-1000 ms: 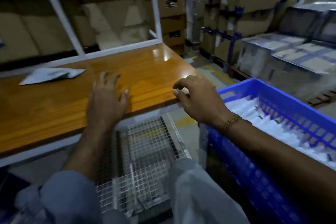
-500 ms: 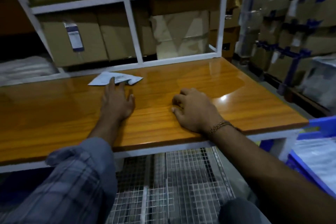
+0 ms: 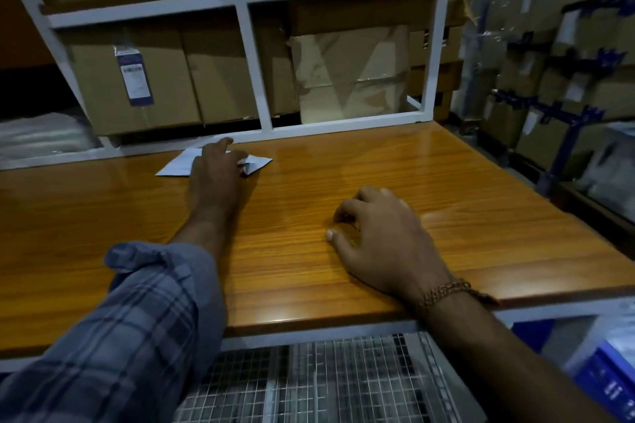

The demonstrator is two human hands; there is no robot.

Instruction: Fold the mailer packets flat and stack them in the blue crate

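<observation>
Where half a second ago it only touched the near edge, left hand [image 3: 214, 170] now lies over mailer packet [image 3: 178, 165] at the desk [image 3: 446, 189] rear, fingers gripping its crumpled end; retrieval begun. Right hand [image 3: 381, 237]: resting, loosely curled, empty.

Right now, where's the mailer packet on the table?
The mailer packet lies at the far left of the wooden table, just before the white shelf frame, under the left hand.
</observation>
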